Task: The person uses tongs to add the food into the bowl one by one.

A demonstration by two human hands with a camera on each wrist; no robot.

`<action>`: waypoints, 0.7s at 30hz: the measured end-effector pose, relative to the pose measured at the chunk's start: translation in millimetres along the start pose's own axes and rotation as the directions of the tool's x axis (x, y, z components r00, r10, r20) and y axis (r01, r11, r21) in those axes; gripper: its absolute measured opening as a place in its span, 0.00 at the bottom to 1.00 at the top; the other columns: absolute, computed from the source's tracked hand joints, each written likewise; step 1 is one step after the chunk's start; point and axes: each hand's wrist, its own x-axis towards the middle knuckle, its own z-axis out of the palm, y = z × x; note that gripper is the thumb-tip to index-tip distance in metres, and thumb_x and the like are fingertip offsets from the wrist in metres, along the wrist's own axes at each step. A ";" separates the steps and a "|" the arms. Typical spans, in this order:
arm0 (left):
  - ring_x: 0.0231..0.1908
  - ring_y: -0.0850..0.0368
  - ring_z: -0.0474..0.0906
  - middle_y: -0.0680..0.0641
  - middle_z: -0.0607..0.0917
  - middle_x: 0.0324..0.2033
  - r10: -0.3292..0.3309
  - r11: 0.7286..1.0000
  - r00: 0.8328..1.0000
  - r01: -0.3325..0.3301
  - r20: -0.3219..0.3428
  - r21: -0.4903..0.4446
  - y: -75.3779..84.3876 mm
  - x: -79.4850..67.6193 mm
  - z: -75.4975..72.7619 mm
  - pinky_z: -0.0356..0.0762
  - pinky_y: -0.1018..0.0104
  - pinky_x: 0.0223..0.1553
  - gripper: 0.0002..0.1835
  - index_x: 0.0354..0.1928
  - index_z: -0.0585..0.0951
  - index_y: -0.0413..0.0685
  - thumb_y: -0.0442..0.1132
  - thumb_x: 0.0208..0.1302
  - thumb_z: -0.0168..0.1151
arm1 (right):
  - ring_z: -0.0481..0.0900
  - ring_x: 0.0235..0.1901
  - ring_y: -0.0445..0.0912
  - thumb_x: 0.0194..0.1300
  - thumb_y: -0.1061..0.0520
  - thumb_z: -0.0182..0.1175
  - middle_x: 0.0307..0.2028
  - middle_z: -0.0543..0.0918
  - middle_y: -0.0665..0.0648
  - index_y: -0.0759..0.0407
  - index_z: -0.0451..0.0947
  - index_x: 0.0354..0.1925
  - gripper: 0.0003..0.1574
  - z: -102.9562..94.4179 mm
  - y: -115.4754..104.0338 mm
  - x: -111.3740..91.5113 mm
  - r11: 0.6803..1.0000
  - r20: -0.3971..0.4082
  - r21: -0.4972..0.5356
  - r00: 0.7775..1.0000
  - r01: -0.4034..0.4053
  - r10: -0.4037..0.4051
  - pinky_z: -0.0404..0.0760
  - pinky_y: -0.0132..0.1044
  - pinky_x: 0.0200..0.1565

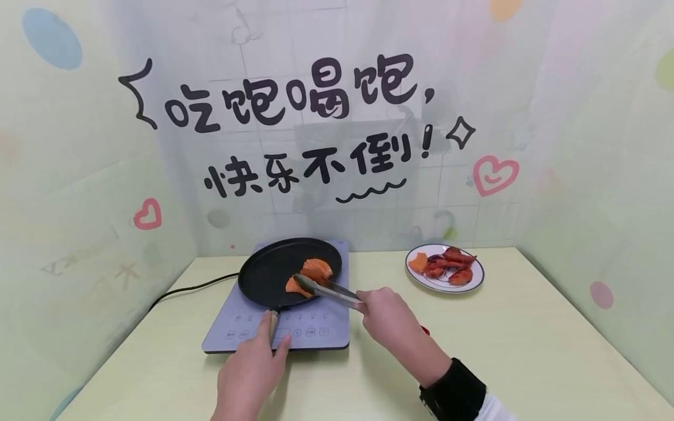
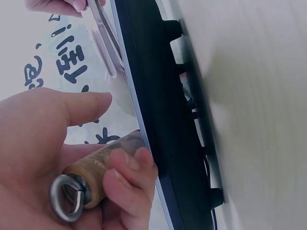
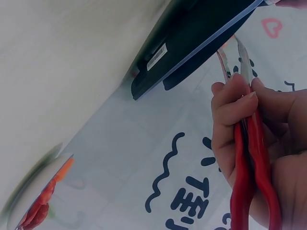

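On the table (image 1: 500, 351), an induction cooktop (image 1: 231, 318) carries a black frying pan (image 1: 268, 269). The left hand (image 1: 251, 365) curls its fingers round the wooden handle (image 2: 91, 175); the right hand (image 1: 388, 318) grips red-handled tongs (image 1: 337, 294), tips at orange food (image 1: 317, 268) in the pan.

Place: kitchen-type cooking nook, boxed in like a booth; home or studio, can't tell.
Walls (image 1: 316, 225): pale wrinkled sheeting on three sides, printed dots, pink hearts (image 1: 495, 175).
Lettering (image 1: 329, 88): big black Chinese characters across the back, about eating and drinking your fill.
Table (image 1: 526, 339): light wood-look top.
Cooktop (image 1: 329, 318): flat portable unit, touch controls, sits on the table, black cord (image 1: 200, 286) off to the left.
Pan (image 1: 268, 269): black, on the cooktop, orange food pieces (image 1: 317, 268) in it.
Tongs (image 1: 337, 295): metal, tips at the food.
Plate (image 1: 429, 283): white, dark rim line, more food on it.
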 end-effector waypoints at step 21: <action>0.31 0.47 0.77 0.38 0.83 0.41 0.110 0.984 0.987 -0.125 0.116 0.128 3.3 10.3 -25.8 0.72 0.48 0.28 0.38 0.68 0.63 0.43 0.60 0.65 0.56 | 0.79 0.33 0.51 0.65 0.62 0.58 0.46 0.77 0.63 0.63 0.63 0.67 0.33 -32.9 67.0 -47.7 0.549 0.234 0.774 0.948 -0.316 0.217 0.79 0.43 0.35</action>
